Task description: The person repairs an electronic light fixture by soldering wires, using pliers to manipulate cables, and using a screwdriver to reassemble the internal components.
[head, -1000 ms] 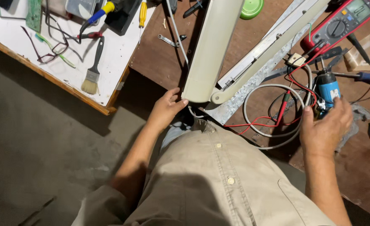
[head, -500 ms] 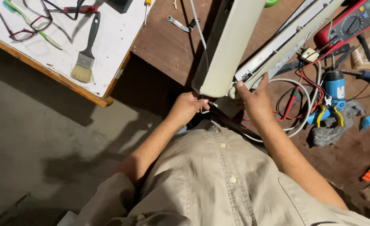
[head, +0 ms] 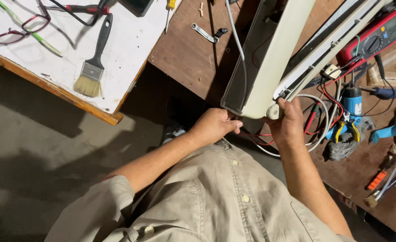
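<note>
Housing [head: 269, 67], long, cream plastic, slants across upper centre; left hand [head: 216, 125] pinches its near end, right hand [head: 289, 123] clamps its corner. Brown workbench [head: 184, 49], white board [head: 130, 40] upper left, grey floor [head: 41, 148].

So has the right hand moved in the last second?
Yes. The right hand left the blue tool by the red multimeter and went left to the near end of the cream housing, which it now grips.
</note>
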